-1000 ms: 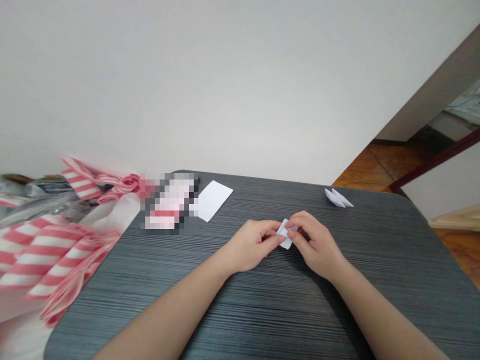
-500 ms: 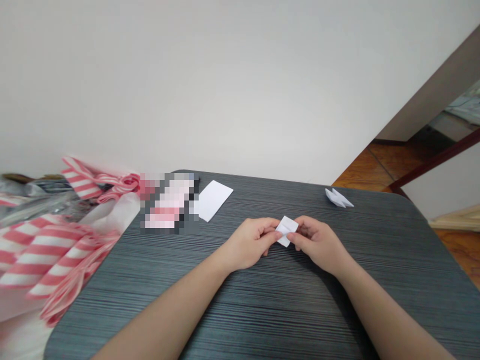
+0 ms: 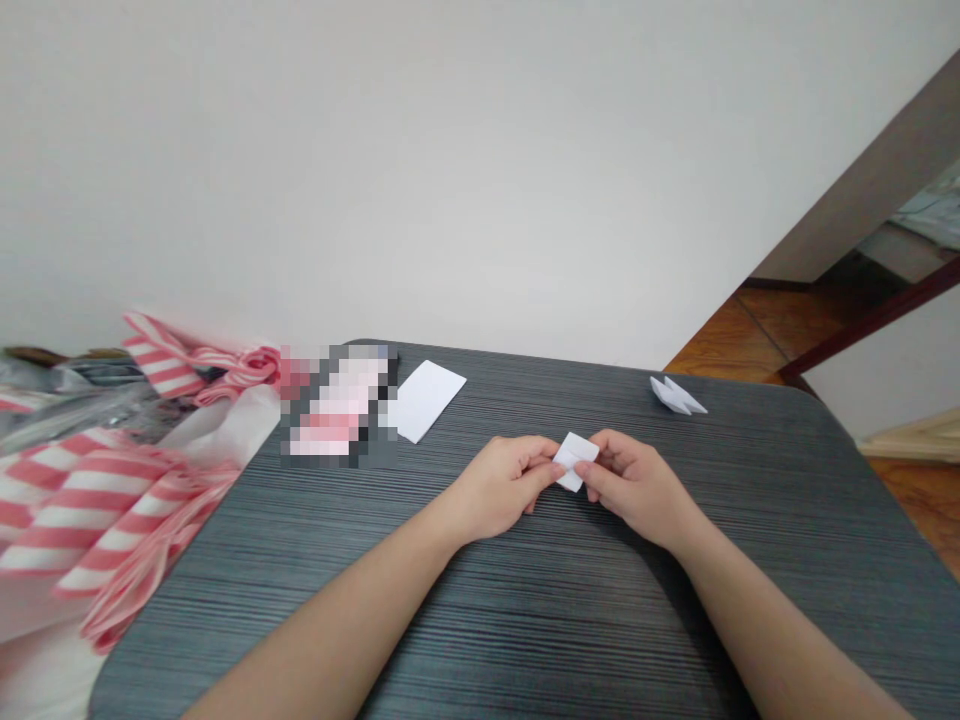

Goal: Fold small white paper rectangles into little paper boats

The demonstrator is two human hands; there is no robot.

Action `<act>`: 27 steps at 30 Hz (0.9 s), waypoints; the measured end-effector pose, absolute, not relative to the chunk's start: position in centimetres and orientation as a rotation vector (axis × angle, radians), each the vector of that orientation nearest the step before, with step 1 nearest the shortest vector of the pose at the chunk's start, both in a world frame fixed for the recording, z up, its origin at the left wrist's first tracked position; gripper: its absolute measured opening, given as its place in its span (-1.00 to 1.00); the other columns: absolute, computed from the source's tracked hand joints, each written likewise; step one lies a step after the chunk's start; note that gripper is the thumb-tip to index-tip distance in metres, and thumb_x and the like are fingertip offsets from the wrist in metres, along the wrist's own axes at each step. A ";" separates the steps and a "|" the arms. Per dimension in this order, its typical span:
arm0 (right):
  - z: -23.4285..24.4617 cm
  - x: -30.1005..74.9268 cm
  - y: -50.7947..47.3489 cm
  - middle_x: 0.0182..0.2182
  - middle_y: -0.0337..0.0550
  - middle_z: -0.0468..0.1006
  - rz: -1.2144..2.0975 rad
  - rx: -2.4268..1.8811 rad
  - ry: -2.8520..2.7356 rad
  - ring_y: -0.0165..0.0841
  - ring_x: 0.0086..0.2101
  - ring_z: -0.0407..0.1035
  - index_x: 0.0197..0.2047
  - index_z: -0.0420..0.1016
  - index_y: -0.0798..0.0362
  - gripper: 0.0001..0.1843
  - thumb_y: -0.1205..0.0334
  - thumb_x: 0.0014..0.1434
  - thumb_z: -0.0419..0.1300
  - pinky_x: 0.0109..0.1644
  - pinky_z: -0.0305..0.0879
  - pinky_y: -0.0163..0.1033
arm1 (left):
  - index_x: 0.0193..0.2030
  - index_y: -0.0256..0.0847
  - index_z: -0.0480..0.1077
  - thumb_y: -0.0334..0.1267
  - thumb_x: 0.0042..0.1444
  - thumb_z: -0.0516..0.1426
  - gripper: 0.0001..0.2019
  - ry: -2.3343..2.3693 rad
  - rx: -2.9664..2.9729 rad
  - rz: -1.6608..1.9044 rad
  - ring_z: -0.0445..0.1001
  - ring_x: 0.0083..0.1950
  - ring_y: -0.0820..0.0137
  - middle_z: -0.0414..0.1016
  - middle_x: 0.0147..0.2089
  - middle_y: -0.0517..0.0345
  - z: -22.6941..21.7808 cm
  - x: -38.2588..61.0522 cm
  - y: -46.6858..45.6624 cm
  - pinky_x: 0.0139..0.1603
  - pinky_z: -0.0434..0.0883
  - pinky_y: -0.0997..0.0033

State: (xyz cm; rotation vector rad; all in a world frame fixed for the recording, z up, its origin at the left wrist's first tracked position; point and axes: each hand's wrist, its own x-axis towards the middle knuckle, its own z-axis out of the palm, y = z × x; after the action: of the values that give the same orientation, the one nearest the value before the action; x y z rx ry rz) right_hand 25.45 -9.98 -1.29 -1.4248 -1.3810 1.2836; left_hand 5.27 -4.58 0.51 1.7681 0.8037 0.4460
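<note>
A small folded piece of white paper (image 3: pixel 574 455) is pinched between my two hands over the middle of the dark table. My left hand (image 3: pixel 501 486) grips its left edge, thumb on top and fingers curled beneath. From the other side my right hand (image 3: pixel 636 487) holds it the same way, with the thumb pressed on its face near the centre. The undersides of the fingers and the back of the paper are hidden. Farther right lies a folded white paper piece with pointed ends (image 3: pixel 678 396). A flat white sheet (image 3: pixel 427 400) rests at the back left.
The dark wood-grain table (image 3: pixel 495 620) stands against a pale wall (image 3: pixel 465 170). A blurred-out rectangular item (image 3: pixel 341 405) lies beside the flat sheet. Red-and-white striped fabric (image 3: pixel 120 500) is heaped left of the table. Brown floor (image 3: pixel 757 320) shows at the right.
The folded paper and my right thumb have shifted very slightly. Both hands keep their grip, and everything else stays in place.
</note>
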 end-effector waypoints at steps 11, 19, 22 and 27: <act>-1.1 25.4 -10.0 -0.59 -0.35 0.41 1.281 -1.436 -1.354 -0.51 -0.66 0.16 -0.27 0.39 0.03 -0.78 0.06 0.21 0.24 -0.60 0.00 -0.37 | -0.27 -0.22 0.55 -0.12 0.30 0.04 -0.69 0.861 1.812 0.400 0.30 -0.58 0.51 0.32 -0.64 0.31 1.0 5.3 -4.5 -0.49 0.22 0.55; -0.6 25.2 -10.0 -0.62 -0.35 0.41 1.357 -1.430 -1.322 -0.54 -0.69 0.09 -0.26 0.43 0.05 -0.83 0.12 0.23 0.22 -0.64 -0.06 -0.39 | -0.24 -0.21 0.55 -0.13 0.32 0.02 -0.68 0.837 1.814 0.402 0.30 -0.57 0.51 0.32 -0.62 0.30 0.6 5.2 -4.6 -0.49 0.22 0.55; -0.7 25.3 -10.1 -0.62 -0.34 0.41 1.349 -1.435 -1.325 -0.53 -0.67 0.11 -0.28 0.43 0.06 -0.84 0.14 0.25 0.21 -0.63 -0.04 -0.39 | -0.23 -0.22 0.55 -0.13 0.31 0.03 -0.69 0.831 1.812 0.405 0.29 -0.57 0.51 0.31 -0.62 0.31 0.5 5.2 -4.6 -0.50 0.22 0.55; -0.9 25.4 -10.1 -0.62 -0.33 0.42 1.323 -1.436 -1.330 -0.53 -0.66 0.11 -0.30 0.41 0.06 -0.83 0.14 0.25 0.21 -0.62 -0.04 -0.40 | -0.25 -0.22 0.55 -0.13 0.30 0.04 -0.70 0.836 1.801 0.408 0.27 -0.59 0.53 0.31 -0.64 0.33 0.8 5.3 -4.6 -0.51 0.20 0.57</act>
State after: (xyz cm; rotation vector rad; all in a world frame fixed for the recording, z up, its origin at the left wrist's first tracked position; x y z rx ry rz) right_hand 25.43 -10.12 -0.93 -1.4358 -1.3297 1.3225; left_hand 5.26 -4.62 0.78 1.8007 0.8361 0.4082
